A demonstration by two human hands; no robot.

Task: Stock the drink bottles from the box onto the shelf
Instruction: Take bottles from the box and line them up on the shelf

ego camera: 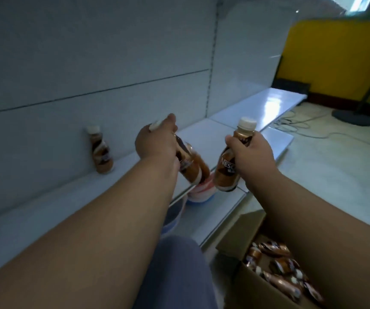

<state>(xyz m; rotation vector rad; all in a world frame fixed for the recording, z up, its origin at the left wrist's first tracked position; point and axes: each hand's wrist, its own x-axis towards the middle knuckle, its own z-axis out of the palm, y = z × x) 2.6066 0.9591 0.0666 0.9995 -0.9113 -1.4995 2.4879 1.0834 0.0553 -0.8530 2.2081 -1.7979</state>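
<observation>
While both arms reach out over the white shelf (72,190) in the head view, the left hand (155,141) has its fingers wrapped round a tilted coffee bottle (193,166), cap angled toward the back panel; the right hand (252,152) grips a second bottle (227,172) held nearly upright, cap up; both are in the air above the shelf's front edge, not yet set down. To place them well, I would right the left one first, then stand each on its base close beside the standing bottle (101,152) at the back, labels outward, letting go only once it sits flat. Counted: one bottle on the shelf, two in hand; the cardboard box (253,286) at lower right holds several more lying loose, too jumbled and blurred to number.
</observation>
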